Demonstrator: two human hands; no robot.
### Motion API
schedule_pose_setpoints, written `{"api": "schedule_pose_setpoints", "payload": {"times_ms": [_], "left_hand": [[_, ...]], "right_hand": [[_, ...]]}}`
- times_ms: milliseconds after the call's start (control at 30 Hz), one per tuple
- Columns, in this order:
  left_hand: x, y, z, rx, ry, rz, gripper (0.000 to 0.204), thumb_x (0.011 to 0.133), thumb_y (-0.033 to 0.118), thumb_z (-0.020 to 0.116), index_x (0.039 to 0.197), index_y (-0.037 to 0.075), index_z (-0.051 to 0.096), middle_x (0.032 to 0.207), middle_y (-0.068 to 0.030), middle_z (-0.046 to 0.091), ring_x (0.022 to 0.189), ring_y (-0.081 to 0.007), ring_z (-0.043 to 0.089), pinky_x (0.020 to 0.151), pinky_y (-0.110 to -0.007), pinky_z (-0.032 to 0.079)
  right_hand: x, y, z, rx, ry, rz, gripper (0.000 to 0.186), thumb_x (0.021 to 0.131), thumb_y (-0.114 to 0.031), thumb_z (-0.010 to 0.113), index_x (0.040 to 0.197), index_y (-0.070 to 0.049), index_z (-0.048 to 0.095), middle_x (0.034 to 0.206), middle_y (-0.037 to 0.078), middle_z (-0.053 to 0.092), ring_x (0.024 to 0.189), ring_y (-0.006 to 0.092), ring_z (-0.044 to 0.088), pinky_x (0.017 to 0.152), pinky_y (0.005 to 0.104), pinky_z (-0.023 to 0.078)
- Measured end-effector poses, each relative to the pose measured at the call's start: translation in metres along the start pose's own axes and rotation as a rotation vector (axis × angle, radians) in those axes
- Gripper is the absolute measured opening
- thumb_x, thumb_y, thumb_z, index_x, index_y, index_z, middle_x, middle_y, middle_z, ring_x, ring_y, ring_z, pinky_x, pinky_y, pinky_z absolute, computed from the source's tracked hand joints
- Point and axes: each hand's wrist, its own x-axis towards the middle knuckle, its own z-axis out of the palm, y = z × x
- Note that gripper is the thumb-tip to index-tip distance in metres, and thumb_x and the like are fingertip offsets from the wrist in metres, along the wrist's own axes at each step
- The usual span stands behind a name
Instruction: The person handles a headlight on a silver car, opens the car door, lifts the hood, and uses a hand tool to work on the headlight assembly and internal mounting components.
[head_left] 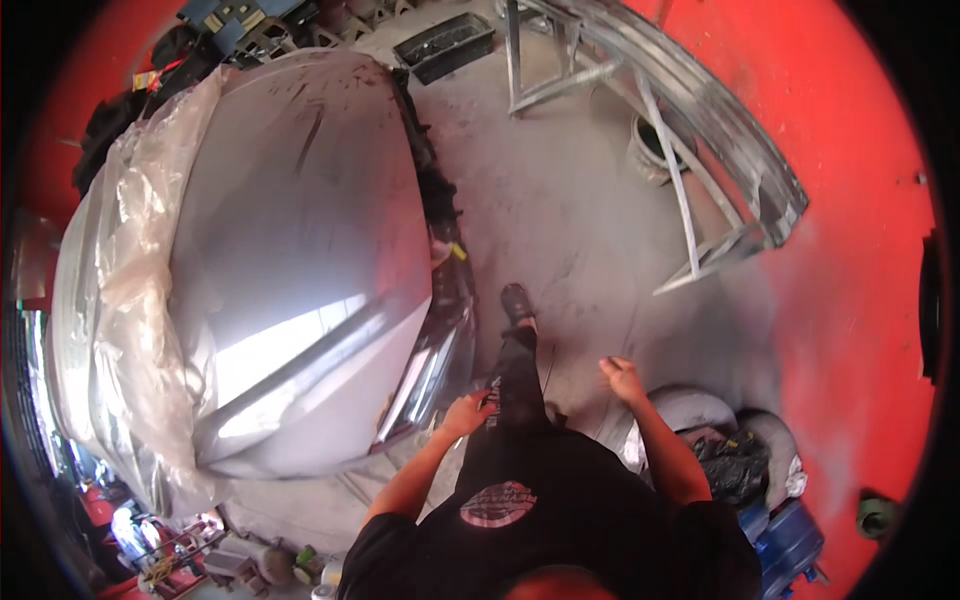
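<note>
My left hand [467, 413] is closed in front of my left thigh, its fingers curled in; whatever it may hold is too small to make out. It is nearest to the front corner of a car with a grey hood [300, 220]. Clear plastic sheeting [150, 230] covers the car behind the hood. To the right, my right hand [622, 378] hangs over the floor, away from any surface. Its fingers are also bent closed, and I cannot see what, if anything, is in them. One shoe [517, 302] is stepping forward on the dusty floor.
A metal frame stand [690, 170] runs along the red wall [850, 200], with a bucket [652, 150] beneath it. A black tray [445, 50] lies at the far end. Bagged rubbish [735, 465] and a blue water jug [790, 545] are at my right.
</note>
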Motion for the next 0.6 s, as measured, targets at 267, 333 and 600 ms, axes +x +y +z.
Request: {"api": "schedule_pose_setpoints", "payload": {"times_ms": [267,333,600], "left_hand": [[0.199,0.05,-0.14,0.11,0.128,0.161,0.04,0.093,0.031,0.066,0.124,0.005,0.066,0.111,-0.0237,0.069,0.107,-0.0408,0.065,0.089,-0.049,0.054],[0.25,0.091,-0.208,-0.09,0.196,0.293,0.036,0.094,0.026,0.064,0.121,0.004,0.067,0.11,-0.0247,0.069,0.107,-0.0407,0.065,0.089,-0.048,0.054],[0.424,0.124,-0.345,-0.287,0.367,0.196,0.031,0.099,0.022,0.059,0.122,0.001,0.067,0.101,-0.0182,0.074,0.091,-0.0254,0.072,0.079,-0.035,0.054]], "right_hand": [[0.149,-0.181,0.029,-0.395,-0.176,-0.231,0.034,0.097,-0.034,0.065,0.102,-0.001,0.068,0.072,0.006,0.065,0.064,0.0146,0.063,0.061,0.0332,0.051],[0.18,-0.248,0.016,-0.541,-0.103,-0.351,0.036,0.097,-0.034,0.066,0.105,0.001,0.068,0.071,0.007,0.064,0.065,0.0135,0.062,0.062,0.0326,0.051],[0.26,-0.493,-0.081,-0.48,0.16,-0.41,0.047,0.095,-0.036,0.065,0.121,0.004,0.066,0.101,0.018,0.074,0.087,0.0236,0.069,0.081,0.0367,0.054]]}}
